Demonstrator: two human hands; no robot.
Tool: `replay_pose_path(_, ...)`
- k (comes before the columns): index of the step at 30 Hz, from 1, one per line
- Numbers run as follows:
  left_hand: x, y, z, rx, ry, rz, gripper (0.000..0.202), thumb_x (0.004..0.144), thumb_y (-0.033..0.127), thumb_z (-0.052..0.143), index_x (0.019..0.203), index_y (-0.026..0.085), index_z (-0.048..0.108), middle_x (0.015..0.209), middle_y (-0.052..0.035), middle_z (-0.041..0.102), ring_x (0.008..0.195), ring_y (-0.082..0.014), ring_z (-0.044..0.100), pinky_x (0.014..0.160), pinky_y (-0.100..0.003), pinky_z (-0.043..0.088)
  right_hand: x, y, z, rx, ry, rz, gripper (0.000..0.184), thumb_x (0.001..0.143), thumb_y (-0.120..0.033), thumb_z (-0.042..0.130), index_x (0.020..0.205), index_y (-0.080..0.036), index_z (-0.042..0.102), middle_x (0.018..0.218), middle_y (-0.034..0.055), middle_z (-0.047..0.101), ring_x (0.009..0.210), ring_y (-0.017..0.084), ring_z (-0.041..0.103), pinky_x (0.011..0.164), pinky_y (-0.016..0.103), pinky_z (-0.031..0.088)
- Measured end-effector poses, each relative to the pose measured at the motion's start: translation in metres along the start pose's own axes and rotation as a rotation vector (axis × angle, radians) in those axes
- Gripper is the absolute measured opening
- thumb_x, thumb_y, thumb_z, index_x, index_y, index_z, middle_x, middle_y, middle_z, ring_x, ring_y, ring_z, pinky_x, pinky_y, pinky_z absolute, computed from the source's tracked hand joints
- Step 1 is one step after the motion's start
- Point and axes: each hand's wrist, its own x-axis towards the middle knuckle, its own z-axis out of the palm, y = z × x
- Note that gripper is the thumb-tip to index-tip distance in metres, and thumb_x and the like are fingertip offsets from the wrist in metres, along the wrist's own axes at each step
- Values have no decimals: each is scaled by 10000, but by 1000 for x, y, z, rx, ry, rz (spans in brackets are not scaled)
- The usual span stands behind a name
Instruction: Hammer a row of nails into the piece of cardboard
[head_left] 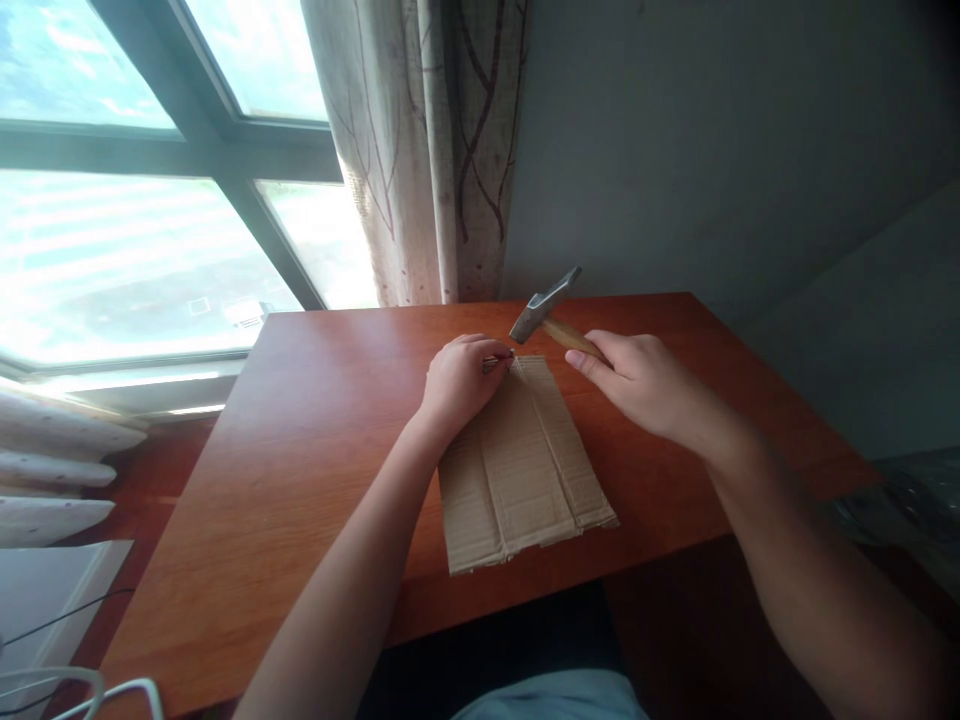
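Observation:
A hammer (545, 305) with a steel head and wooden handle is gripped in my right hand (637, 375). Its head is raised just above and beside the fingertips of my left hand (465, 380). Those fingers are pinched together at the far edge of a piece of brown corrugated cardboard (517, 470), around something small that I cannot make out. The cardboard lies flat on the reddish-brown wooden table (300, 450), with creases along it and a ragged near edge.
A window (135, 240) stands to the left, with a patterned curtain (405, 150) behind the table. A grey wall (637, 150) rises at the back right. White cable-like loops (150, 690) show at the lower left, beside a white panel (60, 600).

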Motion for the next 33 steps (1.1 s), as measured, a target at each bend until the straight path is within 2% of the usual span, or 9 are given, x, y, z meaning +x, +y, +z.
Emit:
replay_pose_path(4,0,-1,1,37,-7,19,166,875,244,614,914,233,775,959,-31,757,891,-203,676,807,-309,524,1,-1,5,3,-80,36,362,980,-408,488,678,-216,432,575,-27,481,535,123,453,545,286,256)
replay_pose_path(9,0,-1,1,22,-17,40,185,892,239,594,923,232,776,972,-34,759,903,-201,674,813,-306,518,2,-3,3,-16,-31,37,385,979,-410,486,655,-216,407,556,-34,451,516,118,418,547,289,249)
replay_pose_path(14,0,-2,2,53,-8,57,176,880,234,602,910,232,775,925,-24,754,875,-207,664,779,-312,509,2,-3,5,-2,-72,62,361,974,-411,486,675,-218,428,581,-23,495,540,129,454,545,287,258)
replay_pose_path(19,0,-2,2,51,-3,65,181,885,237,593,902,228,773,934,-26,754,878,-207,662,797,-318,506,1,-3,5,-6,-15,70,385,973,-407,493,653,-220,390,560,-34,449,519,117,409,546,289,252)
replay_pose_path(24,-2,-1,1,91,-38,69,188,875,226,586,893,224,774,918,-33,747,873,-216,650,791,-327,507,0,0,13,-1,-101,68,350,978,-416,473,691,-217,455,589,-17,508,547,133,469,543,289,266)
replay_pose_path(33,-4,3,0,116,-86,33,182,877,290,582,954,237,738,966,-56,715,909,-224,652,803,-336,526,-2,4,11,13,-57,47,379,973,-434,465,664,-215,453,576,-9,516,535,137,465,553,293,270)
